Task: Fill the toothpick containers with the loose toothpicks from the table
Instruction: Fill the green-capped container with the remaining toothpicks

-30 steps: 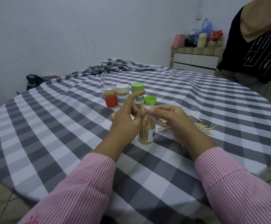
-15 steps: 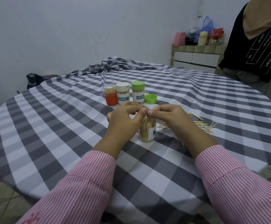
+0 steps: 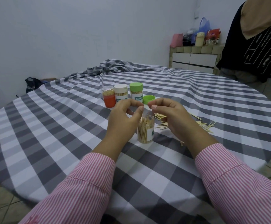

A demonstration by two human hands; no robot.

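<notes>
Open jar (image 3: 145,130) stands upright at table (image 3: 50,126) centre, just below both hands. Left hand (image 3: 123,117) and right hand (image 3: 172,117) both pinch toothpicks (image 3: 148,112) over its mouth; loose pile (image 3: 202,123) lies at 3 o'clock, w/ lid (image 3: 149,99) at 12

Under our hands lies a matt woven tablecloth (image 3: 54,126), checked grey and white, soft and creased. Between our wrists stands a clear glossy plastic jar (image 3: 145,130) with a paper label, packed with pale wooden toothpicks. Beyond our fingers, the green lid (image 3: 149,99) looks smooth plastic. Our sleeves (image 3: 86,183) are striped matt cloth. Loose toothpicks (image 3: 202,124) beside our right hand look like bare dry wood.
</notes>
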